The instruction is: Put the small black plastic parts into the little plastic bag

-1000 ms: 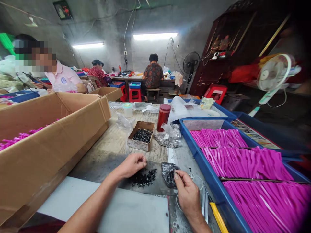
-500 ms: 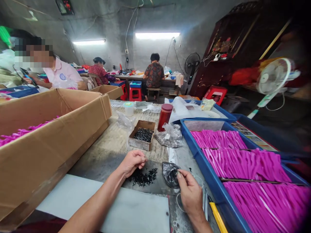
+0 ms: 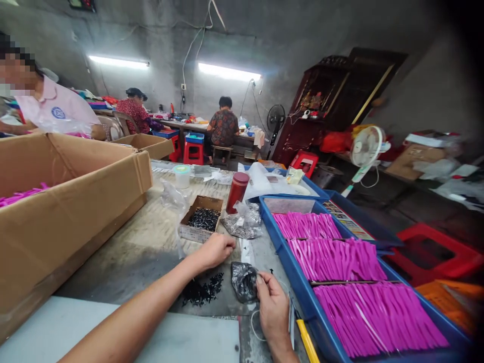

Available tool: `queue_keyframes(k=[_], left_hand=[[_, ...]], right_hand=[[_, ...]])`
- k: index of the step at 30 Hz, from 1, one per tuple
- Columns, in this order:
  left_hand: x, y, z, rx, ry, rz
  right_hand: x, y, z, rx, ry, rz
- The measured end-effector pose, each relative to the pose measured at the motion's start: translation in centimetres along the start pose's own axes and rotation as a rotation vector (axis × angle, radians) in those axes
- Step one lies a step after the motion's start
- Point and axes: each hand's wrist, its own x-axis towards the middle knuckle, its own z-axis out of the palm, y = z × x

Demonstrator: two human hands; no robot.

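My right hand (image 3: 273, 302) pinches the rim of a small black plastic bag (image 3: 242, 282) that rests on the table. What is inside the bag cannot be made out. My left hand (image 3: 217, 250) is above the table, just up and left of the bag, fingers curled together; anything between them is hidden. Below my left forearm lies a loose pile of small black pieces (image 3: 203, 291). A small cardboard box (image 3: 197, 234) of similar dark pieces stands beyond the left hand. Right of it, a clear bag (image 3: 242, 224) of small greyish pieces lies beside a dark red flask (image 3: 237, 192).
A blue crate (image 3: 282, 252) with rows of magenta plastic strips lines my right; a yellow-handled tool (image 3: 307, 340) lies along it. A large cardboard carton (image 3: 71, 201) flanks my left. A white board (image 3: 200, 335) covers the near edge. Several people sit working farther back.
The view has turned to the right. My left hand has moved from the black pile rightward and forward, nearer the black bag. My right hand keeps its pinch on the bag's rim.
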Motion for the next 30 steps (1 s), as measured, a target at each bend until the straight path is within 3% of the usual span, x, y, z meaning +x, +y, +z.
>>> queue_keyframes(k=[6, 16, 23, 28, 30], left_hand=[[4.7, -0.2, 3.4, 0.153, -0.033, -0.006], [5.6, -0.7, 5.2, 0.319, -0.120, -0.012], [4.8, 0.7, 4.0, 0.312, -0.112, 0.052], [0.9, 2.6, 1.6, 0.236, -0.092, 0.134], [-1.2, 3.1, 0.8, 0.107, -0.079, 0.172]], right_hand=[[-0.1, -0.1, -0.3, -0.009, -0.012, -0.013], [0.0, -0.3, 0.1, 0.062, -0.029, 0.029], [0.0, 0.2, 0.0, 0.067, -0.001, 0.016], [0.2, -0.3, -0.1, 0.057, 0.003, 0.001], [0.1, -0.4, -0.1, 0.064, -0.019, -0.004]])
